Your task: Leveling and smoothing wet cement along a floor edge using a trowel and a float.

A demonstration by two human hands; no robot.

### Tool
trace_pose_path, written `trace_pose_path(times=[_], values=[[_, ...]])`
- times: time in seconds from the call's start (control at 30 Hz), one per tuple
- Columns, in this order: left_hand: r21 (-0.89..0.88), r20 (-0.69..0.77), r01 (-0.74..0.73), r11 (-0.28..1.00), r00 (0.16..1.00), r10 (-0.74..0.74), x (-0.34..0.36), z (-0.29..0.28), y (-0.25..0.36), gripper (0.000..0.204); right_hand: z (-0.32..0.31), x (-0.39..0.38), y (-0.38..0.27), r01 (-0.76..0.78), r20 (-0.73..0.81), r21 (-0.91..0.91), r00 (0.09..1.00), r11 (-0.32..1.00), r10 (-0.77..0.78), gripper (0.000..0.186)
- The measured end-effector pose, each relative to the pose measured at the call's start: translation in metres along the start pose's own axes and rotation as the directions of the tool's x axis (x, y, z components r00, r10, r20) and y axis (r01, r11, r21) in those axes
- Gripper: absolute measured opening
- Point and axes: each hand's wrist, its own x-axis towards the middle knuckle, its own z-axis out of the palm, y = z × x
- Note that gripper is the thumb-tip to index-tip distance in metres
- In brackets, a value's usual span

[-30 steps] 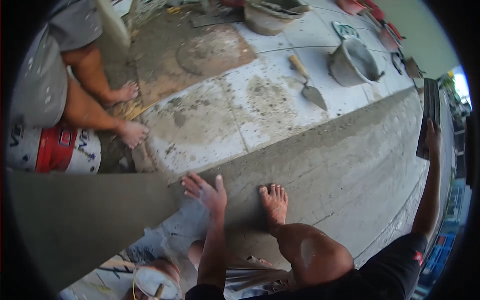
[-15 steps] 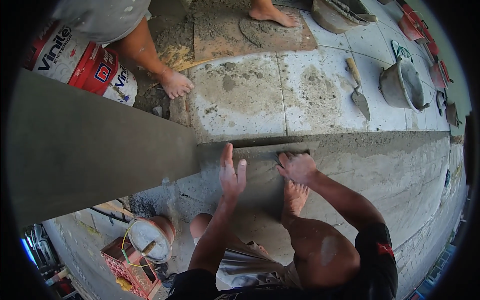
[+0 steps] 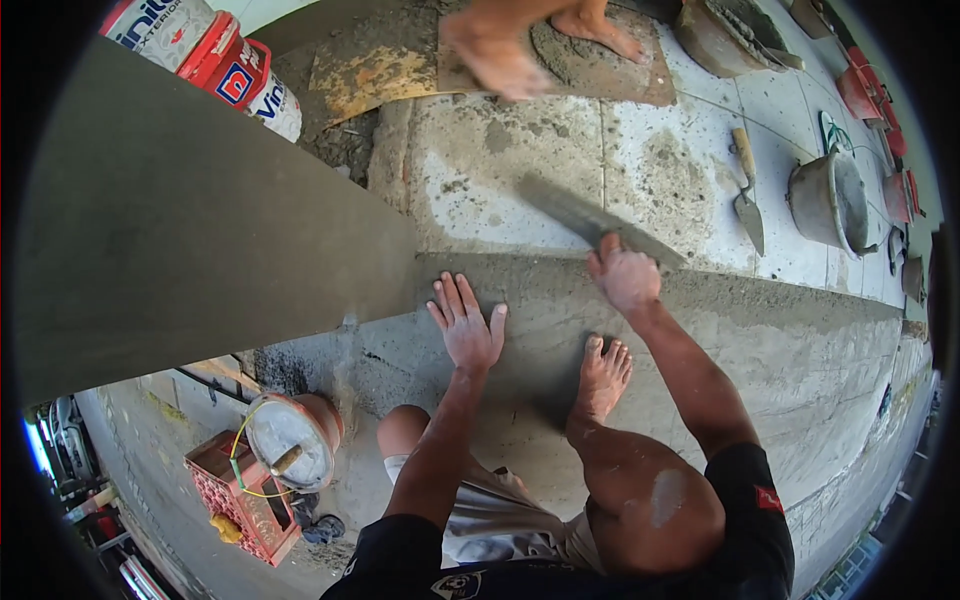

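My right hand [image 3: 628,282] is closed on a long flat plastering trowel [image 3: 566,210]. The blade is slightly blurred and slants over the edge between the grey cement surface [image 3: 540,295] and the white tiles. My left hand [image 3: 466,328] has its fingers spread, palm down on the cement beside the foot of the smooth grey pillar [image 3: 220,230]; whether the whole palm touches cannot be made out. My bare foot [image 3: 603,378] rests on the same surface, below the right hand.
A pointed trowel [image 3: 747,205] lies on the tiles near a grey bucket [image 3: 815,200]. Another person's bare feet [image 3: 600,35] are on a mortar-smeared board [image 3: 655,85]. Paint pails [image 3: 225,65] stand behind the pillar. A lidded bucket [image 3: 290,450] and red crate [image 3: 240,500] sit lower left.
My right hand has lifted the trowel off the cement edge and swung it up over the tiles. My left hand has lowered and flattened. The other person's foot has stepped right onto the board.
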Motion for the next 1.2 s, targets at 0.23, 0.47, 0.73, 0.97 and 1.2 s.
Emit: trace_pose_path(times=[0.23,0.47,0.73,0.97,1.2], values=[[-0.01,0.016,0.042,0.999,0.999,-0.042,0.001,0.003,-0.002,0.096,-0.011,-0.019,-0.018,0.14,0.077,0.464,0.977,0.874,-0.197,0.05],[-0.028,-0.108,0.168,0.985,0.98,-0.17,0.021,-0.008,-0.004,0.091,-0.007,-0.026,-0.035,-0.538,0.603,0.788,0.772,0.301,-0.2,0.033],[-0.173,-0.208,-0.023,0.985,0.978,-0.013,0.058,-0.026,0.015,0.075,-0.006,-0.045,-0.027,-0.541,0.55,0.835,0.821,0.099,-0.156,0.025],[-0.246,-0.264,0.06,0.967,0.956,-0.127,0.048,-0.032,-0.003,0.06,0.01,-0.048,-0.034,-0.614,0.602,0.789,0.761,0.033,-0.243,0.025],[-0.114,-0.111,0.188,0.976,0.973,-0.2,0.083,-0.034,0.022,0.063,0.019,-0.042,-0.054,-0.59,0.564,0.801,0.802,-0.106,-0.196,0.025]])
